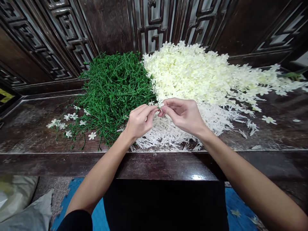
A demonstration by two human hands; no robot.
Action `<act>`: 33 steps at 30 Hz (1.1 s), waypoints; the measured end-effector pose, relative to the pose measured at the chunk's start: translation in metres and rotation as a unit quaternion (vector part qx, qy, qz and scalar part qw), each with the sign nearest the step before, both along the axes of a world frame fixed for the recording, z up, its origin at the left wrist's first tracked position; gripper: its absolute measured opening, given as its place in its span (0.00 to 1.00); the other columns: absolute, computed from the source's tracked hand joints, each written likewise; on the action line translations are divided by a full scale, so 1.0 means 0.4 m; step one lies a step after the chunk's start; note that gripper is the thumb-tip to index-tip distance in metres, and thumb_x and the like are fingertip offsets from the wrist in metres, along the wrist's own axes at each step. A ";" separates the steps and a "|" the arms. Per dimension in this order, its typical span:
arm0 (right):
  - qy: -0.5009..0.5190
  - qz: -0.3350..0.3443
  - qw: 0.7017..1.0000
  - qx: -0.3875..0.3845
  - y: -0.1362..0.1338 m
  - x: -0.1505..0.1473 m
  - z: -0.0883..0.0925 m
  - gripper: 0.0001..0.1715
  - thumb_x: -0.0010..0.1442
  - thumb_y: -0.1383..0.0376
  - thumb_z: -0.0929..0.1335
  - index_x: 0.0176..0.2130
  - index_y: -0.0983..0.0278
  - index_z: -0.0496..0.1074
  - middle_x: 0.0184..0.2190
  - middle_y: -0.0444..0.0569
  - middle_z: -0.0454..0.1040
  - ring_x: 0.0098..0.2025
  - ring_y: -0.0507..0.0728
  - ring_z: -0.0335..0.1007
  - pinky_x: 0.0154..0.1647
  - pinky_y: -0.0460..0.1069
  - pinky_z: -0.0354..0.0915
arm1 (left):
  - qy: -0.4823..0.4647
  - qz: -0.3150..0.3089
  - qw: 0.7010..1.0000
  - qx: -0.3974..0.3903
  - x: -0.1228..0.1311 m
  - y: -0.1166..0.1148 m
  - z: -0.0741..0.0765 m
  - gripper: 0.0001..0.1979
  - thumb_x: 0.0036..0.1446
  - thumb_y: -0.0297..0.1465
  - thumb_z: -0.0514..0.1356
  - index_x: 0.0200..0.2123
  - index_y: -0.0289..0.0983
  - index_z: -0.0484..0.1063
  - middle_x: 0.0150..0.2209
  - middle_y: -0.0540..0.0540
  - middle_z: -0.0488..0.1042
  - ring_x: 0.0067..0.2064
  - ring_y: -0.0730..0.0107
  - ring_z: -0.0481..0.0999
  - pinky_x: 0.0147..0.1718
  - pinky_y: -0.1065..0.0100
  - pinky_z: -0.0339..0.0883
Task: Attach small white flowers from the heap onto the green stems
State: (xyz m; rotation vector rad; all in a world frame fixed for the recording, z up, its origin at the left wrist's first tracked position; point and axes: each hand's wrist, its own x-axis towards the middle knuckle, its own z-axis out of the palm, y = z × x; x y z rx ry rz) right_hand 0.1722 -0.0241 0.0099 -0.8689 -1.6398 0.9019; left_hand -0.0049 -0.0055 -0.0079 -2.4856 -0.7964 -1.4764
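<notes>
My left hand (pixel 141 121) is closed in a pinch on a thin green artificial stem, mostly hidden by the fingers. At its tip sits a small white artificial flower (pixel 160 105), which my right hand (pixel 184 115) pinches between thumb and forefinger. Both sets of fingertips nearly meet in front of the piles. Left of them rises a heap of green plastic stems (pixel 117 83). Behind and to the right lies a big pile of cream-white flower heads (pixel 192 73). White stamen pieces (pixel 166 134) spread beneath my hands.
Several white flowers on green stems (pixel 68 123) lie on the dark wooden bench (pixel 36 141) at the left. A carved wooden backrest (pixel 110 25) stands behind the piles. Pale sacks (pixel 29 205) rest on the floor at lower left.
</notes>
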 end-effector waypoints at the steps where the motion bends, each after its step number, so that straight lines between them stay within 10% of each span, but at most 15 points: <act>1: -0.004 -0.003 1.000 0.010 -0.001 -0.001 -0.002 0.05 0.60 0.66 0.69 0.33 0.62 0.76 0.26 0.45 0.78 0.29 0.54 0.77 0.34 0.52 0.78 | -0.006 0.002 1.000 -0.012 0.001 -0.003 0.000 0.06 0.64 0.25 0.56 0.37 0.34 0.74 0.28 0.47 0.77 0.27 0.75 0.73 0.28 0.71 0.70; 28: -0.022 -0.003 0.999 -0.024 0.001 0.001 -0.010 0.03 0.59 0.66 0.69 0.33 0.64 0.75 0.26 0.46 0.77 0.28 0.53 0.76 0.32 0.51 0.76 | -0.017 -0.024 0.999 -0.033 0.008 0.011 -0.015 0.05 0.63 0.23 0.56 0.37 0.34 0.72 0.28 0.48 0.76 0.28 0.74 0.72 0.28 0.71 0.68; 33: 0.026 0.013 0.999 -0.044 0.029 0.032 0.009 0.15 0.57 0.59 0.73 0.44 0.62 0.74 0.37 0.49 0.79 0.36 0.55 0.78 0.38 0.52 0.77 | -0.026 -0.031 0.995 -0.087 0.008 0.017 -0.009 0.05 0.63 0.24 0.58 0.38 0.33 0.74 0.32 0.46 0.79 0.31 0.74 0.76 0.32 0.72 0.70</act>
